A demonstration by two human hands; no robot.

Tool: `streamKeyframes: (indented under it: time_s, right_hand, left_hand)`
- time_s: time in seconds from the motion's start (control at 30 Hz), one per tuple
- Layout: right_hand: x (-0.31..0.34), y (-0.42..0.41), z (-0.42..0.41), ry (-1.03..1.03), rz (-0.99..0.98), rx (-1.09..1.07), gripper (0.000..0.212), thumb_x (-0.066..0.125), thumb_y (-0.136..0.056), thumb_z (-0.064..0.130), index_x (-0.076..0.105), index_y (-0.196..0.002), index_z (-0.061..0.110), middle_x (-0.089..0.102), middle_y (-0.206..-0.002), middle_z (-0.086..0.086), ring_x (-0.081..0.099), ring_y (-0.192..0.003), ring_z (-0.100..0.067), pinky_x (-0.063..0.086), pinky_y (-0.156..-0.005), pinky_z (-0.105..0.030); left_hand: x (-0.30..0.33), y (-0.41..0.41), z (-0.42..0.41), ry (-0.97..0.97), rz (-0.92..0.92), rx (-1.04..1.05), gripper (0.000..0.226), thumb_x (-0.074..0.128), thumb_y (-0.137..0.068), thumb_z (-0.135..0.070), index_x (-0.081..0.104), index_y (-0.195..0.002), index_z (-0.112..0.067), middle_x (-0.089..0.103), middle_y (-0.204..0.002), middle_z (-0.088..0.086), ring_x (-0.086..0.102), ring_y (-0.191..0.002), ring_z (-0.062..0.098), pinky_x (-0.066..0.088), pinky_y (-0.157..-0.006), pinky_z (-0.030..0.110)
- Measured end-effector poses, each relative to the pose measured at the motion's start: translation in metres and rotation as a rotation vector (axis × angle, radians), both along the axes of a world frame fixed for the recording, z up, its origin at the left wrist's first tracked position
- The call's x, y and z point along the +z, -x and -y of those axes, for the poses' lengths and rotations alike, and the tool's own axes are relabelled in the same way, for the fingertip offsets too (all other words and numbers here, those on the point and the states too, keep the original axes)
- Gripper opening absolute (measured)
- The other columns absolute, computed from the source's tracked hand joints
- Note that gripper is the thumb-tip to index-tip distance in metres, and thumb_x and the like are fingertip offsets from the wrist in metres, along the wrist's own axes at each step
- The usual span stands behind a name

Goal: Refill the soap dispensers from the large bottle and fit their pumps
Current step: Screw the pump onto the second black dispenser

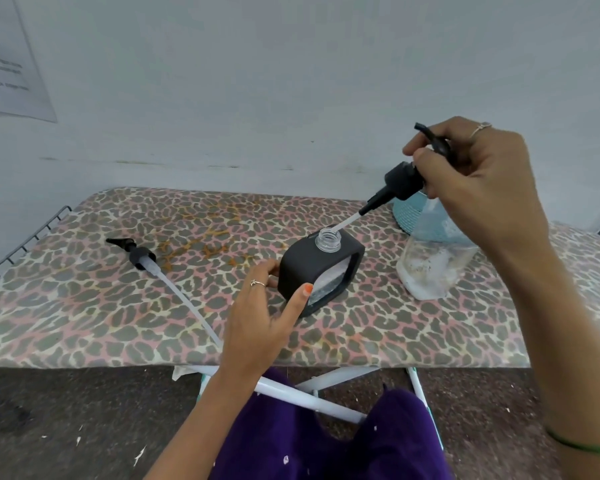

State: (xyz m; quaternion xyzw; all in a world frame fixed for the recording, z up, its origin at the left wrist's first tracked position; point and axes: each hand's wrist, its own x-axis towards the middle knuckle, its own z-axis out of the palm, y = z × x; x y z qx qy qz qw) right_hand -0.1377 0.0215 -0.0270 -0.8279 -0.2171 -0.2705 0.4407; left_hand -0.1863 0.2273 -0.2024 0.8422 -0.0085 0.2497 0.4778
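Person stands at the near edge of a leopard-print ironing board [84, 306]. Left hand [257, 317] is partly curled around the near left side of the black square dispenser [321, 271], thumb on its front face, fingers behind; dispenser sits upright mid-board, clear threaded neck open. Right hand [478, 188] is closed on a black pump [404, 180], held raised and tilted above the board's far right part, white tube end just at the dispenser's neck, can't tell if inside. Second pump [141, 256] with a long clear tube lies flat toward the left edge, well apart from the dispenser. Clear large bottle [433, 261] stands right of the dispenser, partly hidden by the right hand, something teal behind it. White board legs show below the near edge
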Motion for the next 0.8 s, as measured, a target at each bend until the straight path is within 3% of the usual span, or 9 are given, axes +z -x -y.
streamKeyframes:
  time_s: [0.07, 0.13, 0.2, 0.27, 0.43, 0.6, 0.7, 0.8]
  right_hand:
    - [-0.002, -0.004, -0.006, 0.030, -0.012, 0.022, 0.015, 0.054, -0.087, 0.009, 0.068, -0.087, 0.015, 0.060, -0.065, -0.010, 0.053, -0.060, -0.032, 0.041, -0.051, -0.034]
    - [-0.006, -0.010, -0.013, 0.047, -0.049, 0.050, 0.015, 0.055, -0.087, 0.009, 0.068, -0.090, 0.016, 0.060, -0.063, -0.008, 0.050, -0.053, -0.024, 0.039, -0.049, -0.028]
    - [-0.013, -0.018, -0.021, 0.070, -0.116, 0.079, 0.013, 0.057, -0.087, 0.010, 0.066, -0.094, 0.017, 0.058, -0.056, 0.003, 0.044, -0.046, -0.008, 0.036, -0.048, -0.018]
    - [-0.021, -0.024, -0.029, 0.115, -0.173, 0.104, 0.012, 0.060, -0.087, 0.012, 0.064, -0.095, 0.018, 0.052, -0.048, 0.011, 0.043, -0.044, -0.003, 0.033, -0.048, -0.012]
    - [-0.042, -0.036, -0.045, 0.251, -0.254, 0.136, 0.007, 0.063, -0.086, 0.017, 0.064, -0.091, 0.021, 0.066, -0.072, -0.008, 0.045, -0.053, -0.005, 0.039, -0.057, -0.023]
    - [-0.049, -0.035, -0.044, 0.303, -0.302, 0.160, 0.011, 0.064, -0.088, 0.020, 0.066, -0.096, 0.013, 0.067, -0.081, 0.005, 0.048, -0.055, 0.002, 0.036, -0.058, -0.009]
    - [-0.051, -0.033, -0.041, 0.340, -0.309, 0.169, 0.014, 0.066, -0.088, 0.028, 0.066, -0.097, 0.018, 0.068, -0.088, -0.001, 0.053, -0.066, -0.006, 0.043, -0.065, -0.022]
    - [-0.055, -0.034, -0.035, 0.323, -0.394, 0.208, 0.031, 0.070, -0.084, 0.037, 0.065, -0.111, 0.023, 0.063, -0.104, 0.000, 0.059, -0.090, -0.011, 0.049, -0.087, -0.031]
  left_hand:
    - [-0.001, 0.000, 0.000, 0.004, -0.008, -0.004, 0.067, 0.049, -0.081, -0.069, 0.050, -0.128, -0.022, 0.059, -0.110, -0.012, 0.055, -0.103, -0.005, 0.045, -0.080, 0.010]
    - [0.000, 0.001, 0.000, 0.001, -0.009, -0.002, 0.067, 0.051, -0.083, -0.069, 0.050, -0.128, -0.021, 0.058, -0.110, -0.012, 0.054, -0.104, -0.006, 0.044, -0.081, 0.008]
    - [0.001, 0.002, 0.000, 0.005, -0.008, -0.005, 0.064, 0.055, -0.085, -0.066, 0.050, -0.128, -0.019, 0.057, -0.109, -0.012, 0.052, -0.105, -0.009, 0.041, -0.082, 0.004]
    - [0.002, 0.002, 0.000, 0.008, -0.003, -0.012, 0.061, 0.054, -0.082, -0.061, 0.051, -0.126, -0.019, 0.057, -0.107, -0.012, 0.051, -0.105, -0.008, 0.040, -0.082, 0.002]
    - [0.003, 0.002, 0.001, 0.004, 0.001, -0.014, 0.058, 0.054, -0.082, -0.060, 0.052, -0.124, -0.020, 0.056, -0.105, -0.015, 0.051, -0.104, -0.008, 0.040, -0.081, 0.003]
    - [0.002, 0.001, 0.001, 0.004, -0.008, -0.009, 0.063, 0.053, -0.081, -0.061, 0.054, -0.125, -0.015, 0.057, -0.102, -0.014, 0.050, -0.101, -0.011, 0.039, -0.081, 0.002]
    - [0.001, 0.002, 0.002, 0.007, -0.014, -0.003, 0.065, 0.053, -0.081, -0.061, 0.054, -0.126, -0.014, 0.056, -0.101, -0.014, 0.051, -0.100, -0.010, 0.039, -0.080, 0.002]
    - [0.001, 0.001, 0.001, 0.009, -0.020, -0.004, 0.065, 0.053, -0.081, -0.062, 0.054, -0.126, -0.015, 0.058, -0.102, -0.012, 0.053, -0.099, -0.006, 0.041, -0.079, 0.004]
